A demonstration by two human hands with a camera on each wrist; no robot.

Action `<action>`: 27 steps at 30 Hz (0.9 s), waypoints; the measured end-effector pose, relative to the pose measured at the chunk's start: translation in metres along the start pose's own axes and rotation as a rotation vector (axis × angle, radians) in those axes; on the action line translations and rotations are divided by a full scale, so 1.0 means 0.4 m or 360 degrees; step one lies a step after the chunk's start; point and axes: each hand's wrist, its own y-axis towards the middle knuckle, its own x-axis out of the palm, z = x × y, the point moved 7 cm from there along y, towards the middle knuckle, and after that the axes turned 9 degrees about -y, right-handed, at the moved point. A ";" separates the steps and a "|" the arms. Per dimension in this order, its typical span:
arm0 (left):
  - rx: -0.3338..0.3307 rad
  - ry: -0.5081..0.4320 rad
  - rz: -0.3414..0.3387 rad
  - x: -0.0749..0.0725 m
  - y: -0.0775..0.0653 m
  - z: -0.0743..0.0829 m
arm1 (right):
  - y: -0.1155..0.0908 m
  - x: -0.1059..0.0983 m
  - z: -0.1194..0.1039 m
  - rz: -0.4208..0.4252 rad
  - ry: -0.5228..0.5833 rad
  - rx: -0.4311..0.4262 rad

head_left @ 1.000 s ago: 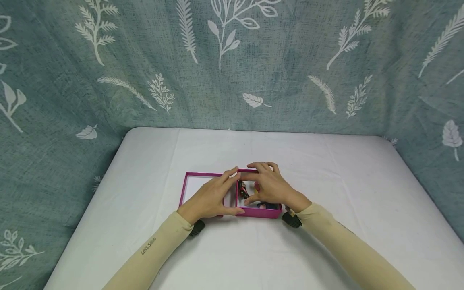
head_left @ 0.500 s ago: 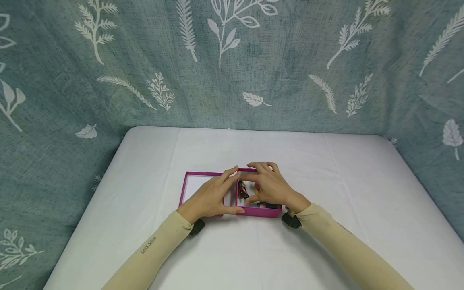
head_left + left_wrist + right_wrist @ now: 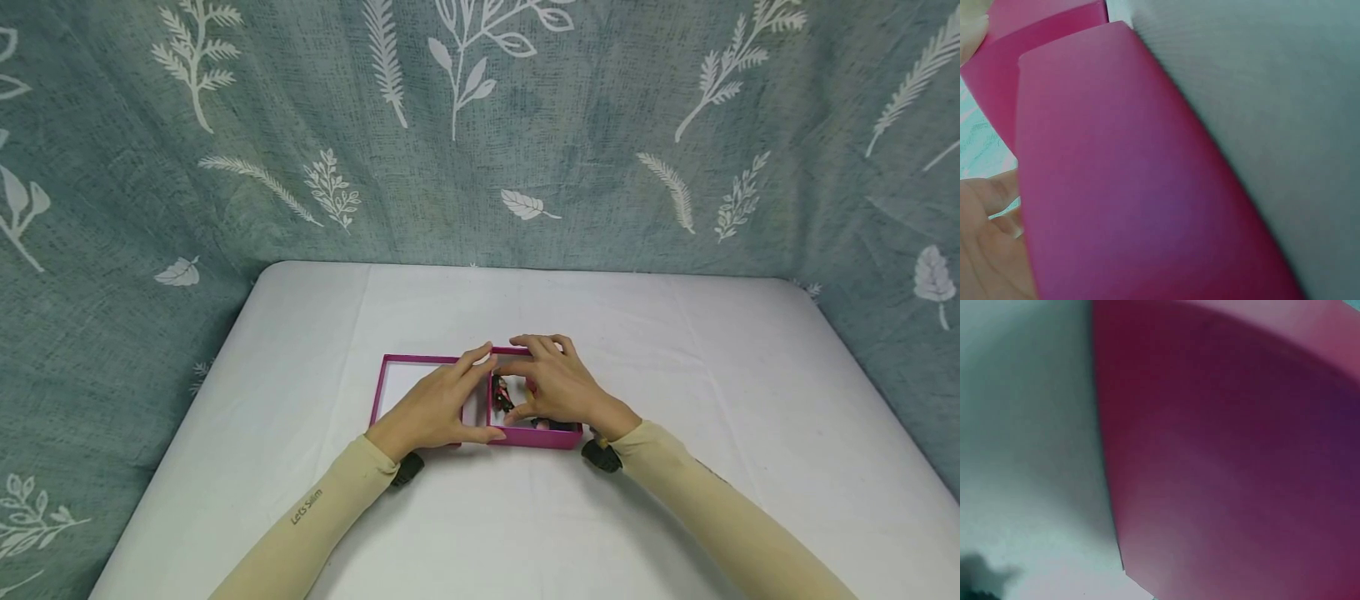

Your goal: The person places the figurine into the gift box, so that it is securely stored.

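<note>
Two shallow magenta boxes sit side by side on the white tablecloth. My left hand (image 3: 433, 410) lies over the left box (image 3: 381, 390), its fingers reaching to the far left corner of the right box (image 3: 543, 438) and its thumb at that box's front wall. My right hand (image 3: 561, 385) arches over the right box, thumb and index finger spread apart, other fingertips at the far rim. Inside are a small dark figure (image 3: 502, 393) with red on it and a dark item (image 3: 555, 424) near the front; a reddish thing (image 3: 531, 387) is partly hidden under the right palm.
White cloth (image 3: 480, 517) covers the table, and a teal leaf-print curtain (image 3: 480, 208) hangs behind and at both sides. Dark wrist cameras hang under both wrists. Magenta box walls (image 3: 1135, 187) fill much of both wrist views.
</note>
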 end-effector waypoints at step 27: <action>-0.0022 0.0004 0.0002 0.001 0.000 0.001 | 0.015 0.009 0.001 -0.0118 -0.0058 0.0177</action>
